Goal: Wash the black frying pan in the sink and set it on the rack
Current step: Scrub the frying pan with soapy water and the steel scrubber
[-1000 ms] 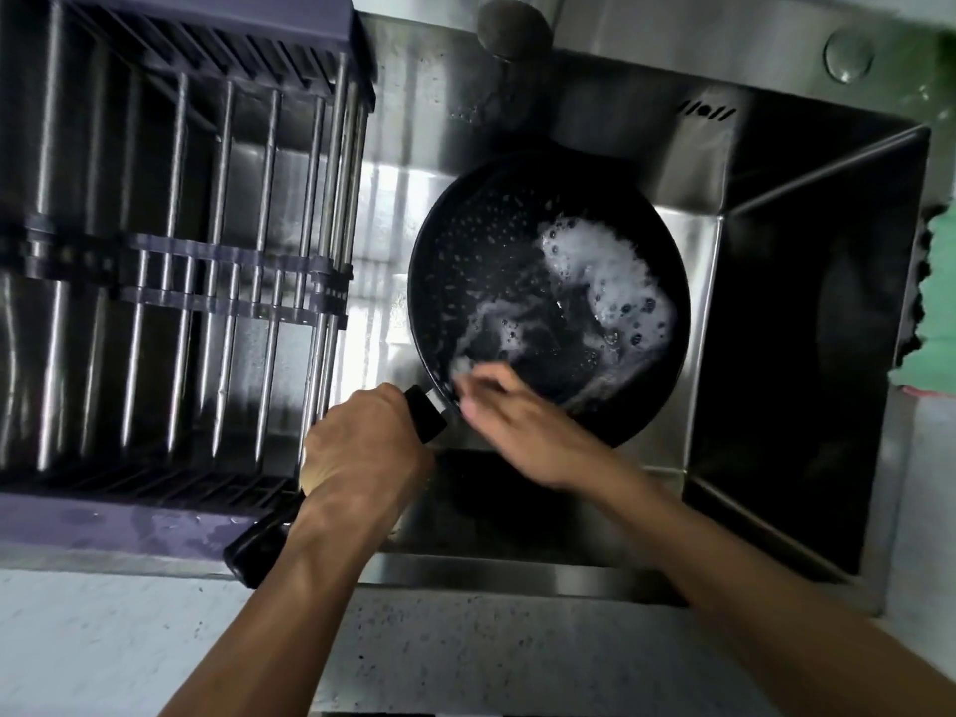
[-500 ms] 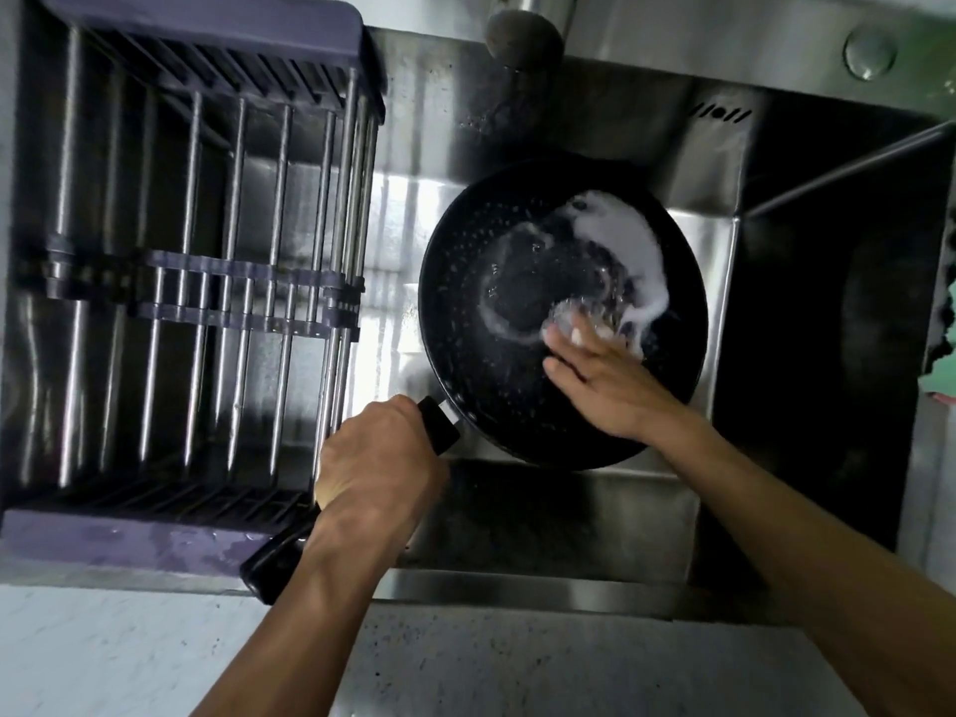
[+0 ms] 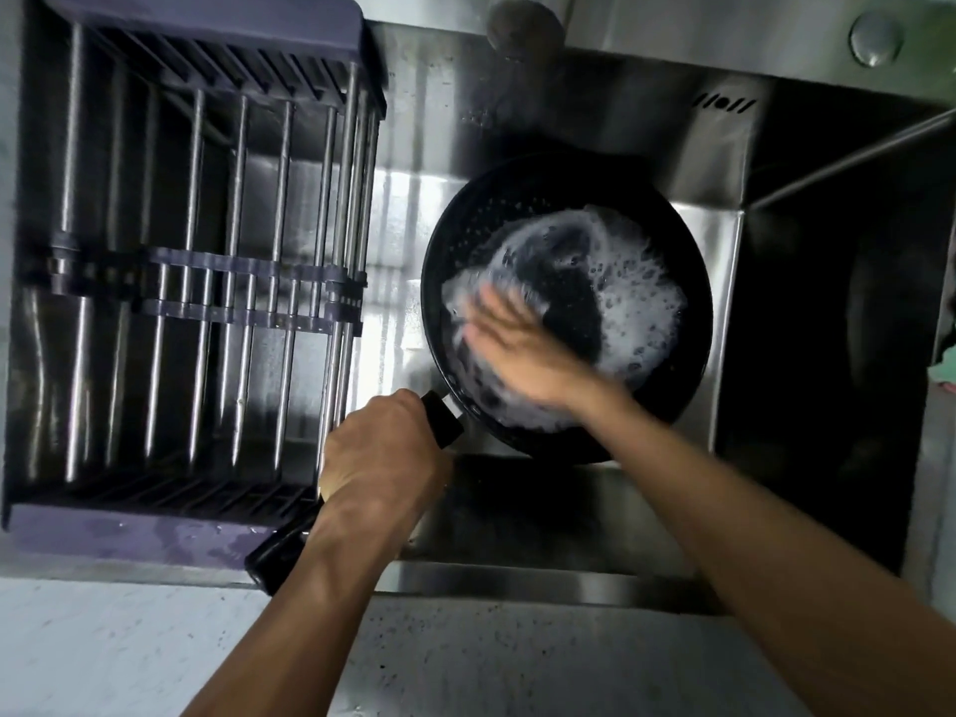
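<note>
The black frying pan [image 3: 517,225] is held over the steel sink [image 3: 558,514], tilted, with white soap foam [image 3: 636,297] spread across its inside. My left hand [image 3: 383,458] grips the pan's black handle [image 3: 442,419], whose end sticks out below my wrist. My right hand [image 3: 522,344] lies inside the pan on its left part, fingers stretched flat against the foamy surface and blurred by motion. I cannot tell whether a scrubber is under the fingers. The rack [image 3: 207,282], steel rods with purple ends, spans the sink's left side and carries nothing.
The faucet head [image 3: 522,23] hangs over the sink's back edge, above the pan. A deeper dark part of the basin [image 3: 827,354] lies to the right. A speckled pale counter [image 3: 129,654] runs along the front edge. Something green [image 3: 944,370] shows at the far right.
My right hand swept from the pan's near rim to its middle, then over to its left side, smearing the foam wider. My left hand kept its grip on the handle.
</note>
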`<move>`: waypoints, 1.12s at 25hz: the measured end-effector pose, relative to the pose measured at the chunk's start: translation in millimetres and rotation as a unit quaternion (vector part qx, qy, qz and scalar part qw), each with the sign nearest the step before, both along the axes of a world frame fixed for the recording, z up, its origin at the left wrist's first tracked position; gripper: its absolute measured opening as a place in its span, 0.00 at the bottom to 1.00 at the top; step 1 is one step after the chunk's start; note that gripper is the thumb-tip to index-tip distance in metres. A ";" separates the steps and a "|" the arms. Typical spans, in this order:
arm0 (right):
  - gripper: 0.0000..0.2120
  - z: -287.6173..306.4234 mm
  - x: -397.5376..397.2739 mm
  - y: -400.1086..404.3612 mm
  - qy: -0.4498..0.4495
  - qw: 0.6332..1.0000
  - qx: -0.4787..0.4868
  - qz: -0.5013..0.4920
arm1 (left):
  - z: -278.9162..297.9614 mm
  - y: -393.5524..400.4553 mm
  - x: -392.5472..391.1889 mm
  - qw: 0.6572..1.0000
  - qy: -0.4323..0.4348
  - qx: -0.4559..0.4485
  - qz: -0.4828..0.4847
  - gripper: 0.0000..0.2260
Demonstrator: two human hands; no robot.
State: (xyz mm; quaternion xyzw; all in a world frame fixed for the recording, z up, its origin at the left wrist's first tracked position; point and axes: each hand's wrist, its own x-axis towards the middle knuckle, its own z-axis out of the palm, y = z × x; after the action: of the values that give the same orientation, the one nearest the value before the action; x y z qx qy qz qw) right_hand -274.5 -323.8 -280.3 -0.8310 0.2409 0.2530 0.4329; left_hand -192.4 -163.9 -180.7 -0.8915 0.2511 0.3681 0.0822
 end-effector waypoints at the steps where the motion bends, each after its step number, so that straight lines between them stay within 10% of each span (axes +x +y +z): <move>1: 0.27 -1.7 3.6 -25.6 0.039 0.998 -0.044 -0.033 | -0.4 0.4 -0.2 1.000 0.003 0.001 0.007 0.10; 4: 0.29 9.6 -48.7 -26.9 0.143 0.980 -0.140 -0.005 | 1.6 3.8 1.2 1.000 -0.002 -0.013 -0.003 0.10; 8: 0.25 6.4 10.7 1.9 -0.006 0.998 0.037 -0.042 | 1.1 0.9 -0.8 1.000 -0.001 -0.010 0.006 0.11; 11: 0.24 8.9 -28.3 -43.0 0.088 0.990 -0.069 -0.081 | 0.4 -0.3 -0.5 1.000 -0.007 -0.003 0.009 0.09; 15: 0.26 16.7 -10.9 31.2 -0.049 0.983 0.160 -0.074 | 0.8 -0.9 -2.1 1.000 -0.011 0.003 0.000 0.12; 19: 0.24 5.2 4.8 -27.4 0.035 0.988 -0.026 -0.146 | 1.5 -2.1 -1.2 1.000 -0.003 0.003 0.005 0.13; 23: 0.27 11.9 22.6 23.6 -0.106 0.965 0.176 -0.160 | -0.2 0.5 -1.8 1.000 -0.009 -0.003 0.001 0.12; 28: 0.28 -22.3 -0.7 -57.4 0.043 0.979 -0.167 -0.109 | -4.2 3.4 -0.1 1.000 -0.015 -0.002 0.004 0.12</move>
State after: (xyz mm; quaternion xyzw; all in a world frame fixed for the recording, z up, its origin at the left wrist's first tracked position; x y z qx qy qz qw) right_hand -275.2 -381.2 -302.6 -0.8486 0.3875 0.1957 0.3024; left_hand -192.5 -160.5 -185.0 -0.8981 0.2472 0.3545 0.0823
